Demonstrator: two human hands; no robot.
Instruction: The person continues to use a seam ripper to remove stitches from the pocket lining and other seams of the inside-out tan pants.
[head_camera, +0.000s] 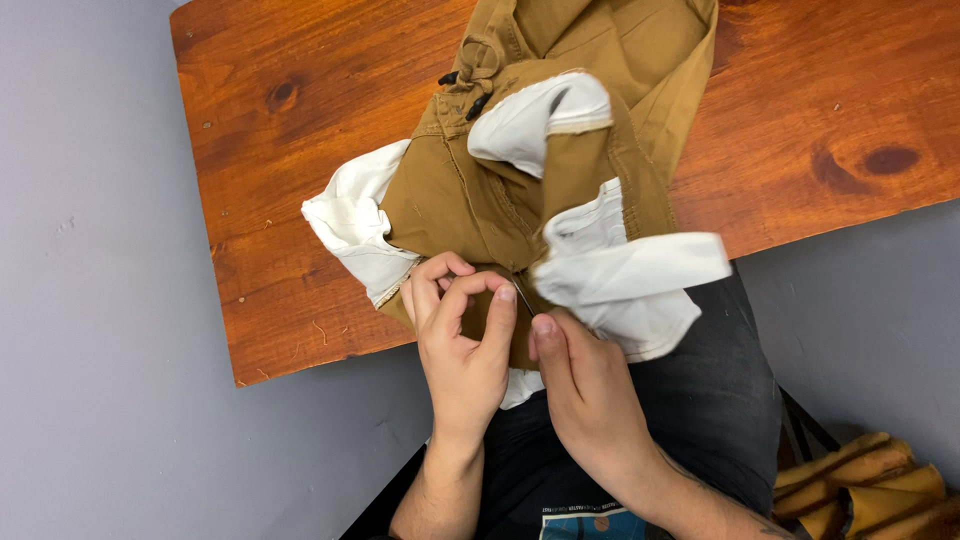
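Head view is showing a person seated at a wooden table (300, 150), working on tan trousers (470, 200) turned inside out, their white pocket linings (620, 280) splayed. Left hand (462, 345) is pinching the fabric's near edge with curled fingers; right hand (580, 375) is gripping a thin needle-like tool (523, 296) at a seam. Apparently mid-stitch or unpicking; what follows calls for steady, small tool movements.

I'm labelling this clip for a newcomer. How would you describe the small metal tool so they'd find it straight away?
Start at the wooden table, then the tan trousers turned inside out on it, white pockets showing. At their near edge the left hand and right hand meet. The tool is the thin dark sliver between the fingertips, the only metal-looking thing among cloth.
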